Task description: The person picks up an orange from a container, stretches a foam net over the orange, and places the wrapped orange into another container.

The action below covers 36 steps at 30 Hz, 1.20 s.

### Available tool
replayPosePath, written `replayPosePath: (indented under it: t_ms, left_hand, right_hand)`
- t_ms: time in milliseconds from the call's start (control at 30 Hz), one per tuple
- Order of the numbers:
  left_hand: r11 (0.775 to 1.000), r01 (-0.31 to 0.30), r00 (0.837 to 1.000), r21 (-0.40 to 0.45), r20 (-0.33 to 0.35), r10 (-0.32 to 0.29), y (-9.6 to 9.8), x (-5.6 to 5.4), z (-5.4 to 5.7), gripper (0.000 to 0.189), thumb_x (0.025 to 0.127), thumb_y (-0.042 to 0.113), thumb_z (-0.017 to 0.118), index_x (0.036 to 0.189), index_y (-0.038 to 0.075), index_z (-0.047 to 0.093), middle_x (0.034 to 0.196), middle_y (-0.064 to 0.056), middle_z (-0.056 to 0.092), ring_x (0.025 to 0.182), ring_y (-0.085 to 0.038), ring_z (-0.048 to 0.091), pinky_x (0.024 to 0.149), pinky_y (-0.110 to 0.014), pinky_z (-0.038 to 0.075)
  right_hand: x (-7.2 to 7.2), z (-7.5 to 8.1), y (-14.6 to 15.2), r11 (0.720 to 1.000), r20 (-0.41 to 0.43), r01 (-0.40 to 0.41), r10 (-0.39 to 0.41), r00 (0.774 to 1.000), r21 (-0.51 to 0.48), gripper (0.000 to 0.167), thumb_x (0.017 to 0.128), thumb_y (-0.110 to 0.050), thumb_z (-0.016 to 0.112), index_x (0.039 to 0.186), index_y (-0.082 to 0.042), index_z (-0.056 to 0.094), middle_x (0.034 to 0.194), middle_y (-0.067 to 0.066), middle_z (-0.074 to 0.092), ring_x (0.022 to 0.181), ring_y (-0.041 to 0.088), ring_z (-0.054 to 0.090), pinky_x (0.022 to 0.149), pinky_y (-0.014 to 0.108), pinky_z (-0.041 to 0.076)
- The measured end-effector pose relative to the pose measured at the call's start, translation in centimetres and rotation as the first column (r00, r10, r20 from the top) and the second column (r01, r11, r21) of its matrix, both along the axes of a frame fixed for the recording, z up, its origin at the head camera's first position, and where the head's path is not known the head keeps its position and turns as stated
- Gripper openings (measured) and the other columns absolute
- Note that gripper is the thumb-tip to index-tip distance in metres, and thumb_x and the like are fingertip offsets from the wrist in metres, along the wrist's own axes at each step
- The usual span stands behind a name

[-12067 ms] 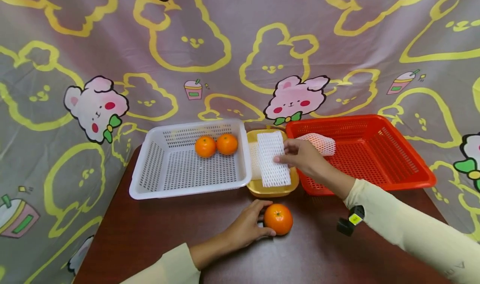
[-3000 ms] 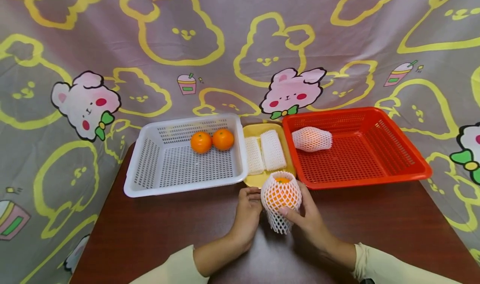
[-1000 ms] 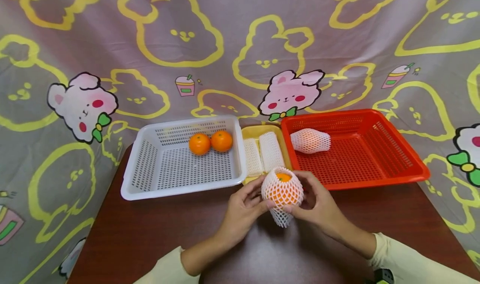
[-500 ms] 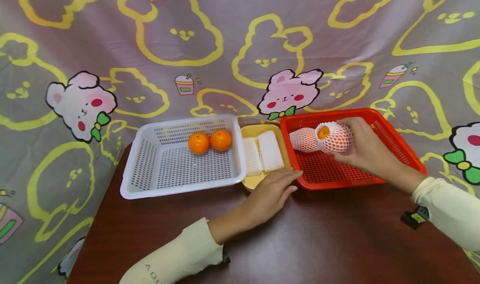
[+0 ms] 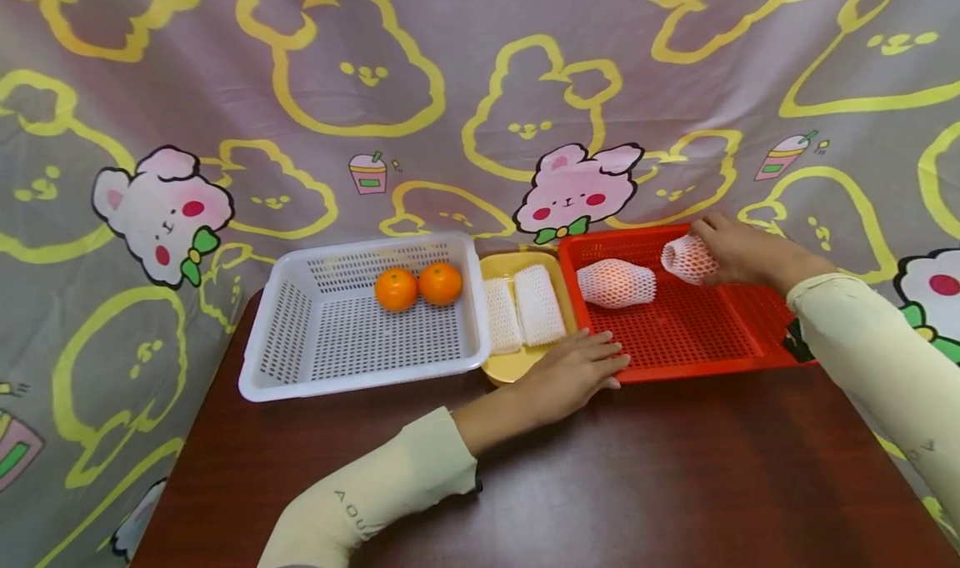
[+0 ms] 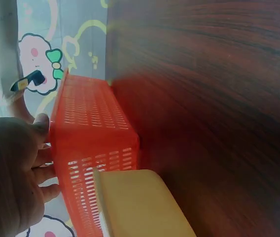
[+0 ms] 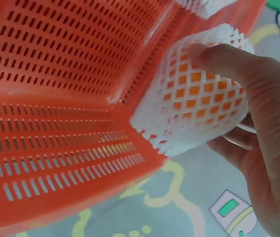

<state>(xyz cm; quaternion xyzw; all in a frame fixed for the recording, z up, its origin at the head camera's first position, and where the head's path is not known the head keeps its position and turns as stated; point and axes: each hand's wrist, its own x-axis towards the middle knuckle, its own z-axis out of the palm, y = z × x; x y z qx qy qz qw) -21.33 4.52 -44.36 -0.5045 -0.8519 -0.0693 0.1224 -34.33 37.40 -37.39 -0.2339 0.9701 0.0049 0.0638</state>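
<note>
My right hand (image 5: 738,251) holds an orange in a white foam net (image 7: 199,94) inside the red basket (image 5: 750,360), towards its back wall. In the right wrist view the thumb lies across the net and the fingers curl round behind. Another netted orange (image 5: 617,284) lies on its side at the basket's left end. My left hand (image 5: 573,372) rests with extended fingers over the red basket's front left corner, by the yellow tray (image 5: 504,371). In the left wrist view its fingers (image 6: 45,174) touch the red rim.
Two foam net sleeves (image 5: 538,305) lie flat in the yellow tray. The white basket (image 5: 251,368) on the left holds two bare oranges (image 5: 440,284). All three containers stand side by side on the dark wooden table (image 5: 600,485), before a patterned cloth (image 5: 450,93).
The orange, bare on the table earlier, now sits in a foam net. My right hand has carried it into the red basket. My left hand has let go and moved to the basket's rim.
</note>
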Motion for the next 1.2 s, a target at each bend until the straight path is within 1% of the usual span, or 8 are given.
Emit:
replayPosePath:
  t_ms: [167,333,400,567,633,833,933,1200]
  left_hand:
    - [0.999,-0.027,1.000,-0.045,-0.015,0.027,0.2,-0.1,-0.5,0.038,0.106,0.036,0.054,0.140,0.022,0.065,0.145,0.000,0.063,0.144,-0.019,0.050,0.122,-0.039,0.038]
    - [0.997,-0.056,0.998,-0.044,-0.012,0.056,0.1,-0.2,-0.6,0.039,0.107,0.036,0.052,0.142,0.023,0.063,0.151,-0.006,0.057,0.147,-0.025,0.045,0.123,-0.039,0.037]
    - [0.997,-0.071,0.997,-0.032,-0.016,0.070,0.1,-0.1,-0.7,0.039,0.107,0.037,0.052,0.141,0.023,0.064,0.152,-0.008,0.055,0.148,-0.027,0.044,0.123,-0.039,0.037]
    - [0.996,-0.085,0.996,-0.027,0.010,0.085,0.2,0.0,-0.9,0.041,0.107,0.039,0.050,0.141,0.020,0.064,0.153,-0.008,0.053,0.149,-0.025,0.042,0.123,-0.039,0.036]
    - [0.996,-0.086,0.996,-0.037,0.008,0.086,0.2,0.0,-0.9,0.041,0.108,0.039,0.049,0.141,0.020,0.064,0.154,-0.007,0.053,0.149,-0.025,0.042,0.123,-0.039,0.036]
    - [0.997,-0.077,0.997,-0.026,-0.034,0.076,0.0,-0.1,-1.1,0.040,0.108,0.038,0.047,0.140,0.022,0.065,0.152,-0.007,0.055,0.148,-0.025,0.044,0.123,-0.039,0.036]
    - [0.996,-0.087,0.996,-0.018,-0.026,0.087,0.0,-0.1,-1.4,0.040,0.109,0.037,0.047,0.142,0.021,0.063,0.154,-0.007,0.054,0.149,-0.025,0.043,0.124,-0.038,0.035]
    - [0.991,-0.113,0.994,-0.068,-0.011,0.113,0.1,0.3,-1.6,0.046,0.112,0.036,0.038,0.151,0.017,0.052,0.160,-0.007,0.046,0.154,-0.024,0.035,0.128,-0.037,0.028]
  right_hand:
    - [-1.3,-1.5,-0.2,0.998,0.125,0.063,-0.066,0.990,0.027,0.072,0.074,-0.016,0.090,0.131,0.004,0.049,0.132,0.032,0.047,0.120,0.048,0.054,0.097,0.065,0.049]
    - [-2.0,-2.8,-0.7,0.996,0.172,0.083,-0.085,0.981,0.017,0.073,0.072,-0.014,0.093,0.130,0.003,0.051,0.125,0.029,0.052,0.111,0.044,0.059,0.095,0.063,0.052]
    - [-2.1,-3.1,-0.9,0.994,0.186,0.105,-0.106,0.977,0.018,0.074,0.073,-0.015,0.092,0.132,0.002,0.051,0.128,0.030,0.051,0.112,0.044,0.059,0.095,0.064,0.051]
    - [-2.2,-4.1,-1.4,0.985,0.243,0.172,-0.172,0.955,0.019,0.076,0.078,-0.012,0.088,0.141,0.002,0.048,0.142,0.035,0.044,0.122,0.050,0.054,0.100,0.069,0.047]
    - [-2.3,-4.3,-1.4,0.984,0.246,0.178,-0.175,0.953,0.012,0.074,0.078,-0.010,0.088,0.140,0.002,0.049,0.143,0.034,0.044,0.122,0.049,0.055,0.100,0.069,0.047]
    - [-2.6,-4.5,-1.4,0.983,0.232,0.181,-0.171,0.958,-0.021,0.067,0.077,-0.006,0.088,0.132,0.003,0.053,0.134,0.032,0.052,0.116,0.047,0.058,0.100,0.067,0.048]
    - [-2.7,-4.5,-1.3,0.981,0.229,0.192,-0.180,0.957,-0.029,0.066,0.076,-0.005,0.089,0.132,0.003,0.054,0.132,0.031,0.053,0.116,0.046,0.058,0.101,0.067,0.047]
    - [-2.8,-4.6,-1.3,0.976,0.237,0.216,-0.204,0.950,-0.026,0.066,0.076,0.000,0.087,0.133,0.005,0.053,0.133,0.032,0.054,0.119,0.048,0.055,0.103,0.068,0.045]
